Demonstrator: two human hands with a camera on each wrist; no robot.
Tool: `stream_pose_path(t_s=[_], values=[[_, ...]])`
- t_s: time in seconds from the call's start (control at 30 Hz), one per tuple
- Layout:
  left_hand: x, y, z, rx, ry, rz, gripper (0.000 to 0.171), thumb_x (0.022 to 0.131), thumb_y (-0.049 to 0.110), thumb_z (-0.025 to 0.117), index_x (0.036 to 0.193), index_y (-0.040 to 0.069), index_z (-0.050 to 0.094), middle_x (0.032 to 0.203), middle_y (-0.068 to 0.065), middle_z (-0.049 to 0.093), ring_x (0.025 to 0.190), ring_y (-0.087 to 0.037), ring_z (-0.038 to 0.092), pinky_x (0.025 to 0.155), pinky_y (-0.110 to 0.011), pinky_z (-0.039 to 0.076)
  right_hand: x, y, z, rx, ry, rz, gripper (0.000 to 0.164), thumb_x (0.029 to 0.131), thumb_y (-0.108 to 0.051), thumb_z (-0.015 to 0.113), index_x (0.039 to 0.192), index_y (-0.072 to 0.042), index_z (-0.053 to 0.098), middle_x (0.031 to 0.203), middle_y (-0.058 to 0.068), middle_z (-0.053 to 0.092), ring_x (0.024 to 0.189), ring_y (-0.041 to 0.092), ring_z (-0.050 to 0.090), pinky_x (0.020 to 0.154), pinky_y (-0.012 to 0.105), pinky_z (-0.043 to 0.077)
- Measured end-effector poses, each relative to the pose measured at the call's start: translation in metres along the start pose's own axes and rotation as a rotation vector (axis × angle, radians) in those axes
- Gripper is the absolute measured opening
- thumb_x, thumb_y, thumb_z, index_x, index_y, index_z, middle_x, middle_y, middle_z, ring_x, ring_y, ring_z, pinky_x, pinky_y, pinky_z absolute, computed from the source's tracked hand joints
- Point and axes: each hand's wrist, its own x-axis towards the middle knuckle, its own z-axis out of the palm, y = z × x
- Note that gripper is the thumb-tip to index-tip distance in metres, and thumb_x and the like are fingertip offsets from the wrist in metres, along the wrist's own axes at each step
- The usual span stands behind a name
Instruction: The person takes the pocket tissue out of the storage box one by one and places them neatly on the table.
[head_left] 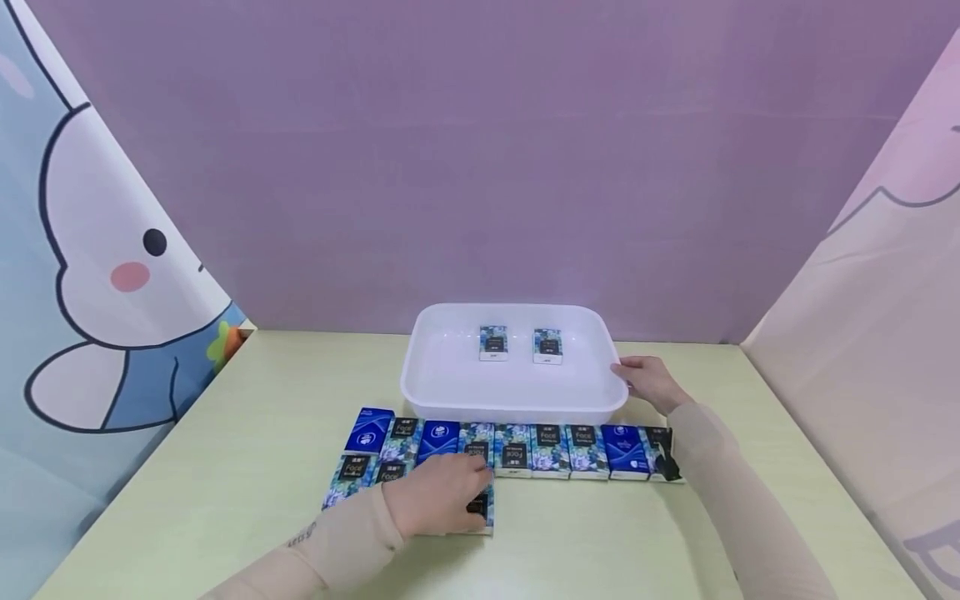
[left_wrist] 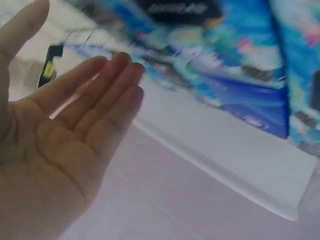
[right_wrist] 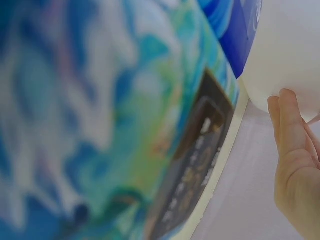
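Note:
My left hand [head_left: 442,496] reaches over the near row of pocket tissue packs, its fingers and thumb spread across the floral pack [head_left: 480,504] at that row's right end. In the left wrist view the fingers are nearly straight, thumb apart. A white plastic tray [head_left: 491,402] stands behind the packs, with one floral tissue pack [head_left: 493,342] and another floral tissue pack [head_left: 547,346] lying inside. At its right side my right hand [head_left: 651,382] holds the rim; the right wrist view shows straight fingers against the tray's outer wall [right_wrist: 280,55].
A long row of tissue packs, floral ones and plain blue packs [head_left: 628,452], runs along the tray's near side. A shorter row lies nearer at left, partly under my left arm. The pale table [head_left: 585,542] meets a purple backdrop [head_left: 480,167] just behind the tray.

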Motion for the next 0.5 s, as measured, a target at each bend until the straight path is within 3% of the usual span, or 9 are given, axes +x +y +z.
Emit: stream_pose_path(t_s=[0.2,0.33,0.5], values=[[0.011,-0.009,-0.032,-0.112,0.118,0.024,0.044,0.080,0.031,0.068,0.118,0.009,0.061,0.110,-0.002,0.065,0.092,-0.012,0.063,0.082,-0.023,0.053,0.000,-0.001,-0.001,0.001,0.009,-0.005,0.056,0.096,-0.032,0.044,0.137,0.007,0.033,0.135,0.026,0.042,0.122,0.038,0.045,0.100,0.046,0.042],[0.026,-0.027,-0.059,-0.160,0.158,-0.039,0.046,0.082,0.027,0.066,0.123,0.009,0.056,0.122,-0.005,0.060,0.108,-0.017,0.058,0.094,-0.029,0.049,0.001,-0.002,0.001,0.015,0.013,0.002,0.056,0.096,-0.031,0.045,0.137,0.005,0.034,0.135,0.024,0.043,0.122,0.037,0.046,0.100,0.047,0.042],[0.059,-0.056,-0.081,-0.160,0.150,-0.115,0.046,0.083,0.025,0.066,0.125,0.008,0.055,0.129,-0.007,0.055,0.120,-0.022,0.051,0.104,-0.034,0.040,-0.001,-0.001,0.001,0.013,0.019,0.013,0.055,0.096,-0.031,0.046,0.137,0.004,0.035,0.135,0.023,0.044,0.121,0.037,0.047,0.100,0.047,0.042]])
